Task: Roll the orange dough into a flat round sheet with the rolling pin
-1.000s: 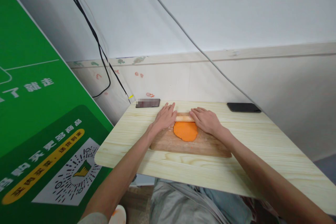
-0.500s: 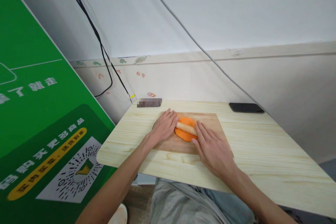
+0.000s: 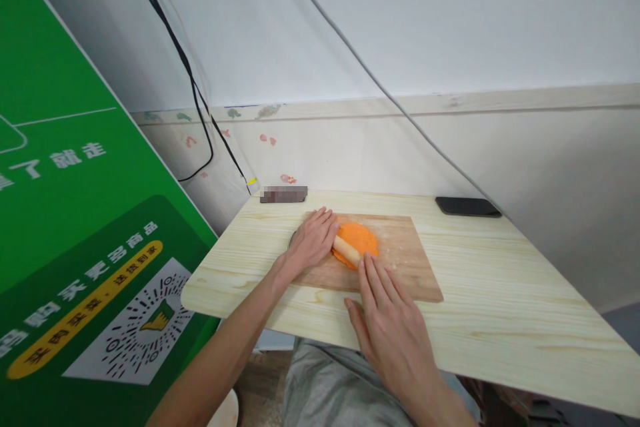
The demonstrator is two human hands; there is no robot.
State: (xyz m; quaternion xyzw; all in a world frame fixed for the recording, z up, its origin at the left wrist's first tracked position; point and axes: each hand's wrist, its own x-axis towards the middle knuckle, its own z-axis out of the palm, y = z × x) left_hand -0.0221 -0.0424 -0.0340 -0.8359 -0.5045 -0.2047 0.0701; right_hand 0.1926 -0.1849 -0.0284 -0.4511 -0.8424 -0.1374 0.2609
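Touching a rolling pin (image 3: 347, 251) slanted across flat orange dough (image 3: 362, 238), about midway between near and far edges of a wooden board (image 3: 407, 257) on the desk (image 3: 500, 293): with the left hand (image 3: 316, 240) flat over one end and, apart, the right hand (image 3: 393, 320) outstretched at the nearer end.

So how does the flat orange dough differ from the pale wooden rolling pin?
The flat orange dough is a thin, roundish sheet; the pale wooden rolling pin is a narrow cylinder. The dough rests on the brown wooden rectangular board, the pin slantwise across the dough. Both look plain-coloured.
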